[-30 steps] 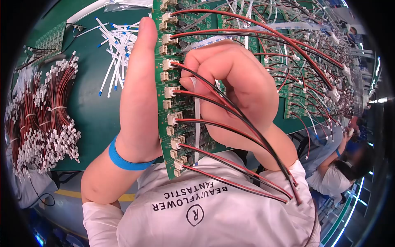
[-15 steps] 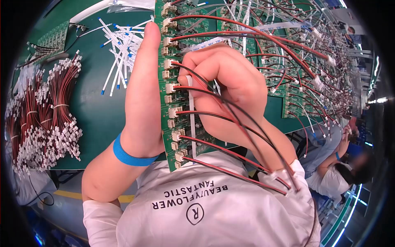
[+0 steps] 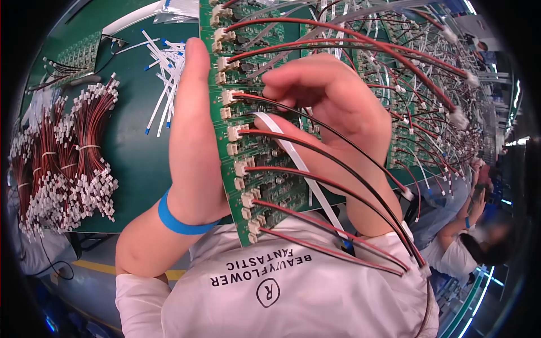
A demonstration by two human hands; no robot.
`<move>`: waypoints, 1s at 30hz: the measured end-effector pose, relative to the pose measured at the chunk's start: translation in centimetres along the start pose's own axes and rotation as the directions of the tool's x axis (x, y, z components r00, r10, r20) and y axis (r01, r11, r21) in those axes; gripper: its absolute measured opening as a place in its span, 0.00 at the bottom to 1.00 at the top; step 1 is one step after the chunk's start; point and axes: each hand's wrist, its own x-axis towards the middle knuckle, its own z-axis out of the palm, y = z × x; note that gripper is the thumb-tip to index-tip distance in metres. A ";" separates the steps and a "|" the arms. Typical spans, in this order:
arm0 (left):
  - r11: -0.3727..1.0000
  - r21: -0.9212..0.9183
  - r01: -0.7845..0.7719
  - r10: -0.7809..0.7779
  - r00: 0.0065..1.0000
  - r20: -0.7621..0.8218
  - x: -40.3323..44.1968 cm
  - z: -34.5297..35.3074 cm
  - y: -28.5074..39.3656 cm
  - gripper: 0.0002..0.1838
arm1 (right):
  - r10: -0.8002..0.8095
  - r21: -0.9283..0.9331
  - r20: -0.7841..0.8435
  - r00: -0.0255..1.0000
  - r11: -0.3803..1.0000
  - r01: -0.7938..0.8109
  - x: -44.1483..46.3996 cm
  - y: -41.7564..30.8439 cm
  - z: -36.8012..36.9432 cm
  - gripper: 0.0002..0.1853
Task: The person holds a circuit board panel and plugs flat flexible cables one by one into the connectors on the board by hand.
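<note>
My left hand [image 3: 194, 129], with a blue band at the wrist, grips a long green circuit board [image 3: 287, 194] along its left edge and holds it tilted up. White connectors line that edge, and several red-and-black wire cables [image 3: 332, 160] run from them to the right. My right hand [image 3: 344, 112] is over the board's right side, its thumb and index finger apart with nothing pinched. A white flat ribbon cable [image 3: 298, 160] extends from near a connector, passes over the right thumb and slants down toward my shirt. Part of the right thumb is behind the cables.
Loose white ribbon cables with blue ends [image 3: 166, 79] lie on the green table [image 3: 138, 169]. Bundles of red-and-black wires [image 3: 84, 149] are at the left, below another board [image 3: 79, 56]. Many wired boards [image 3: 406, 96] fill the right side. Another person [image 3: 456, 242] sits at far right.
My right fingers have parted from a pinch and let go of the ribbon cable. It hung nearly straight down and now slants right. The board has shifted slightly left and down.
</note>
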 end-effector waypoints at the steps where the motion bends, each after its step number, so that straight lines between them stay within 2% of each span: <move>1: 0.999 0.038 0.032 -0.035 0.996 0.087 -0.1 -0.7 0.5 0.29 | -0.025 -0.024 0.016 1.000 0.999 0.025 0.2 -0.3 -0.3 0.17; 3: 0.997 0.003 0.081 -0.080 0.983 0.168 -0.2 -1.1 0.6 0.28 | -0.046 -0.043 0.018 0.999 0.998 0.047 0.3 -0.7 -0.4 0.12; 6: 0.992 -0.049 0.115 -0.092 0.937 0.338 0.3 -2.9 0.5 0.28 | -0.094 -0.123 0.089 0.992 0.987 0.104 0.5 -0.6 -0.9 0.10; 8: 0.991 -0.054 0.125 -0.103 0.947 0.305 0.1 -2.5 0.6 0.28 | -0.131 -0.120 0.079 0.988 0.983 0.140 0.6 -0.2 -0.9 0.08; 12: 0.982 -0.081 0.172 -0.146 0.956 0.256 0.2 -2.0 0.6 0.27 | -0.080 -0.079 0.016 0.997 0.994 0.081 0.2 0.0 -0.3 0.07; 16: 0.968 -0.139 0.211 -0.177 0.959 0.222 0.0 -1.6 0.4 0.26 | -0.162 -0.145 0.020 0.987 0.976 0.163 0.3 0.4 -0.3 0.07; 17: 0.957 -0.185 0.226 -0.179 0.954 0.239 0.0 -1.4 0.3 0.25 | -0.158 -0.146 0.018 0.987 0.977 0.158 0.2 0.4 -0.3 0.06; 20: 0.956 -0.165 0.243 -0.210 0.958 0.195 0.0 -1.6 0.4 0.24 | -0.100 -0.105 -0.008 0.995 0.990 0.098 -0.1 0.2 0.0 0.06; 30: 0.964 -0.201 0.173 -0.137 0.974 0.182 -0.2 -1.9 -0.3 0.22 | -0.144 -0.171 0.000 0.990 0.975 0.142 -0.3 0.9 0.5 0.08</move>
